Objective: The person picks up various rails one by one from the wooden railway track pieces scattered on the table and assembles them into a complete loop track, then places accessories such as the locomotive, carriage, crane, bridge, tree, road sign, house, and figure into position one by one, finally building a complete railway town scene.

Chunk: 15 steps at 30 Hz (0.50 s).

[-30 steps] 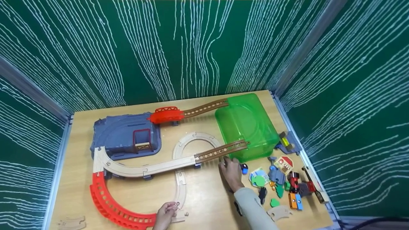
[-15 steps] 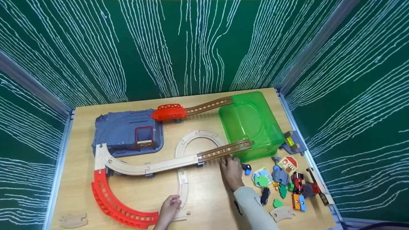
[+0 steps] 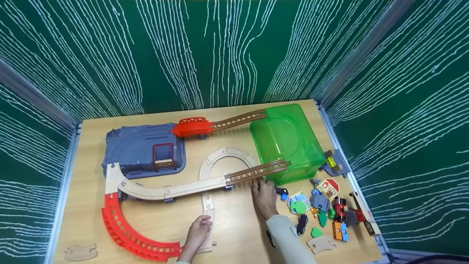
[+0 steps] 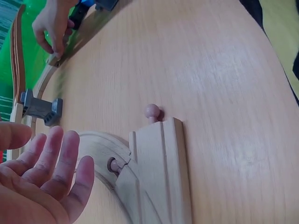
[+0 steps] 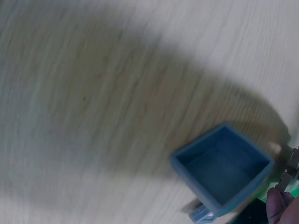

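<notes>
My left hand (image 3: 199,231) is held over the wooden track near the front, fingers loosely bent and holding nothing. In the left wrist view its palm is turned up beside a switch track (image 4: 159,168) with a round peg at its end. My right hand (image 3: 265,198) is beside the brown ramp track (image 3: 256,172), close to the green tunnel box (image 3: 289,139). Its fingertips pinch the end of the curved wooden track (image 4: 53,60), which belongs to the loop (image 3: 227,151). A blue open toy wagon (image 5: 222,168) lies near that hand in the right wrist view.
A grey base (image 3: 132,146) stands at back left, joined to a red bridge (image 3: 192,127) and a red curved track (image 3: 135,238). Toy pieces, including a red locomotive (image 3: 340,209), cluster at the right. Loose tracks lie at front left (image 3: 81,252) and front right (image 3: 321,244).
My left hand has let go of the track near the front and moved up and slightly right, its fingers loosening. My right hand stays at the loop's end.
</notes>
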Motion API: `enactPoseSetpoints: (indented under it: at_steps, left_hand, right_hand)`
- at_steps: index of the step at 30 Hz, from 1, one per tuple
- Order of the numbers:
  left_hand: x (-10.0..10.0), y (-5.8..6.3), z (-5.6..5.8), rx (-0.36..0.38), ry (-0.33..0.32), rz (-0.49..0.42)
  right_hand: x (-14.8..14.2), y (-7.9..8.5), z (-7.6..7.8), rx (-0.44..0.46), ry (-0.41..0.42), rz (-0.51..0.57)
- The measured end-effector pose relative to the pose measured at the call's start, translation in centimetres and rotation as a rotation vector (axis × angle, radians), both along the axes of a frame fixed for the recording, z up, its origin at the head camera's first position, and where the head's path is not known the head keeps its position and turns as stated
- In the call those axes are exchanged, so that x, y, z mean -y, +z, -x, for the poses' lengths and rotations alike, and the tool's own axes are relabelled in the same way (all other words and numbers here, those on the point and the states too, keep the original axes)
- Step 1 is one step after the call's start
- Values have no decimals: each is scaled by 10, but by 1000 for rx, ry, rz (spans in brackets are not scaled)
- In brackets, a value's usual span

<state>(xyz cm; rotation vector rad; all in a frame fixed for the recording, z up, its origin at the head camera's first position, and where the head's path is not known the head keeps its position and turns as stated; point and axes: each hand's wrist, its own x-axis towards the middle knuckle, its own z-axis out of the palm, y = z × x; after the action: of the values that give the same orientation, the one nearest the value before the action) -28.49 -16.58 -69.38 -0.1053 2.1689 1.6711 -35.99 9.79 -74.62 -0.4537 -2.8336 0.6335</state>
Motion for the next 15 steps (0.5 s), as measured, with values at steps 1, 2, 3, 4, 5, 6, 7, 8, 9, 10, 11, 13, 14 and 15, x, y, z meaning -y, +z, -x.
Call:
enactPoseSetpoints:
  at_steps: [1, 2, 3, 4, 5, 6, 7, 8, 9, 10, 11, 13, 14, 15]
  left_hand:
    - [1, 0, 0, -3, 2, 0]
    - [2, 0, -1, -5, 5, -2]
    - [2, 0, -2, -7, 6, -1]
    - [3, 0, -3, -6, 8, -4]
    - [4, 0, -4, -6, 7, 0]
    - [5, 0, -4, -2, 8, 2]
    - [6, -1, -5, 0, 7, 4]
    - [6, -1, -5, 5, 8, 4]
    - [7, -1, -5, 14, 8, 4]
    - [7, -2, -5, 21, 8, 4]
    - [7, -2, -6, 26, 8, 7]
    - [8, -3, -5, 37, 8, 5]
    - [8, -4, -5, 42, 8, 7]
    - [8, -4, -5, 40, 7, 8]
  right_hand:
    - [0, 0, 0, 1, 1, 0]
    - [0, 0, 0, -1, 1, 1]
    - [0, 1, -1, -3, 1, -1]
    - [-1, 0, -1, -11, 3, -1]
    - [-1, 0, -1, -20, 4, -2]
    - [-1, 0, -1, -28, 4, 2]
    - [-2, 0, -1, -37, 4, 6]
    - [-2, 0, -1, -44, 2, 9]
    - [-3, -1, -1, -49, 4, 10]
    - [-3, -1, -1, -53, 7, 11]
    - [-4, -1, -1, -50, 7, 9]
    - [-4, 0, -1, -52, 10, 7]
    - [-5, 0, -1, -52, 10, 7]
    - [-5, 0, -1, -53, 11, 6]
